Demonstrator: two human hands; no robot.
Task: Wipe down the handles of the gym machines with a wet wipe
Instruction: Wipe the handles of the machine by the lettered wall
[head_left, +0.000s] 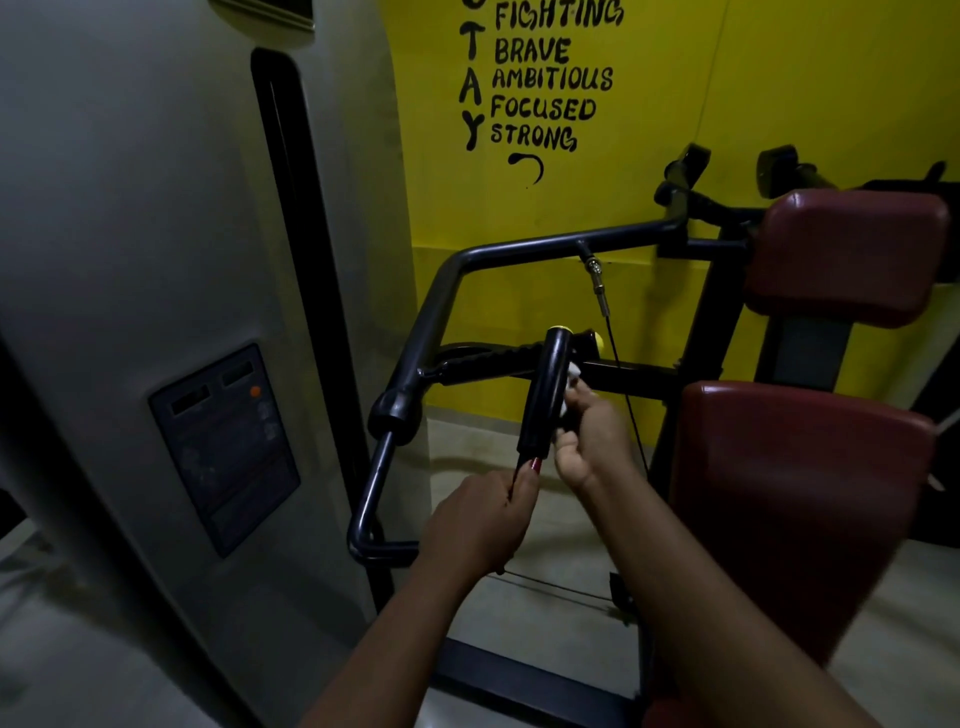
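Both hands are busy: the left hand (478, 519) curls round the thin stem (521, 475) just below the upright handle (545, 395), steadying it; the right hand (589, 441), just above and to the right of the left hand, has its fingers bent round a bunched wet wipe (570, 382) and presses it against the handle's right flank, about halfway up the black grip. To do this pass well, I judge the left hand should hold the stem firm so the arm does not swing; the right hand should wrap the wet wipe further round the grip and draw it from the yellow end cap (562, 331) down to the collar above the left hand, turning the wrist so the far face is covered too. A ribbed handle (488, 358) lies crosswise beyond the hands; whether it has been wiped cannot be told. Most of the wet wipe is buried in the right palm, so its size is unclear; the upright handle's far side is hidden; the panel (223, 447) left of the left hand is too dim to read.
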